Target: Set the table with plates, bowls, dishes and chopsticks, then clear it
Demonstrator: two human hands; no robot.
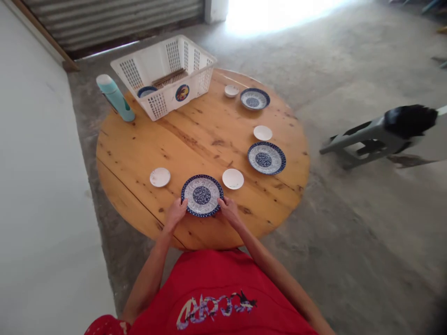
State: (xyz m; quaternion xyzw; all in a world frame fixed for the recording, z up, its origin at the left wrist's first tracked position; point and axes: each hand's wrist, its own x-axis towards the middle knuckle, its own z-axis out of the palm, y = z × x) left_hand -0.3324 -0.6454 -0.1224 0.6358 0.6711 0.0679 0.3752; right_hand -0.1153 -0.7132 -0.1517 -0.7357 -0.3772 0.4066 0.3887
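A blue-and-white patterned plate (201,195) is in front of me at the near side of the round wooden table (195,139). My left hand (176,213) grips its left rim, thumb on top. On the opposite rim, my right hand (229,210) holds it the same way. Whether the plate rests on the wood or is slightly raised, I cannot tell. Just beyond my right hand sits a white bowl (233,179). Another small white dish (160,177) lies to the upper left of my left hand.
Two more patterned plates (267,158) (255,99) stand along the right side, each beside a small white bowl (263,133) (231,91). At the back left are a white plastic basket (164,100), holding a blue-rimmed dish and brown sticks, and a teal bottle (117,100). A grey stool (370,135) is off right.
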